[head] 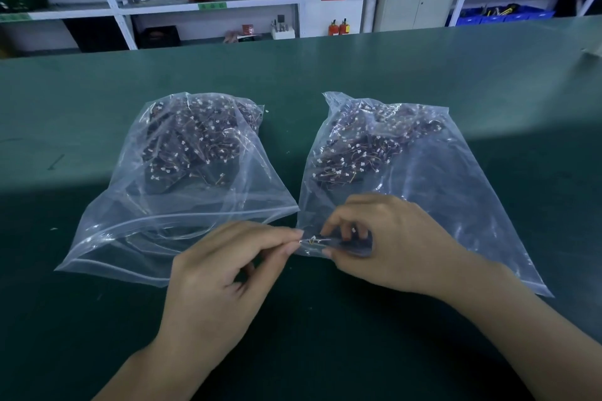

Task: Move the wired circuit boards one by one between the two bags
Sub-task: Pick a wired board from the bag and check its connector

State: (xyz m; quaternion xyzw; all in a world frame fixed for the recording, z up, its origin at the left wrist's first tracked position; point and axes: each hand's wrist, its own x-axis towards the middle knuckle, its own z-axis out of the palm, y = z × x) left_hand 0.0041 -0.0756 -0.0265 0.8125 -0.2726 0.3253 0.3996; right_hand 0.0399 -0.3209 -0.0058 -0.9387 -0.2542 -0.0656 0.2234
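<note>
left hand (228, 273): thumb and forefinger pinched shut on the thin wire end of 1 wired board (345, 239), other fingers curled loose; the pinch sits right at the near corner of the right bag's mouth

right hand (384, 238): fingers curled down over the same board, just past the left fingertips; looks like it's gripping the dark board body through or at the plastic, but I can't tell if the fingers are inside the bag or outside it

right bag (423, 172): lies beyond and under the right hand; its pile of boards (365, 143) sits well past the knuckles

left bag (182, 205): beyond the left hand, mouth gaping toward the wrist; its own pile (195, 137) is far back

snag risk: those wires look tangly; a tug by the wire alone could drag 2 or 3 neighbours out, or strain the solder joint

bag risk: nothing pins either bag to the green mat (325, 352); a pull could slide the right bag along with the board

drop risk: thin wire, tiny pinch; it could slip before it reaches the left bag's opening
</note>
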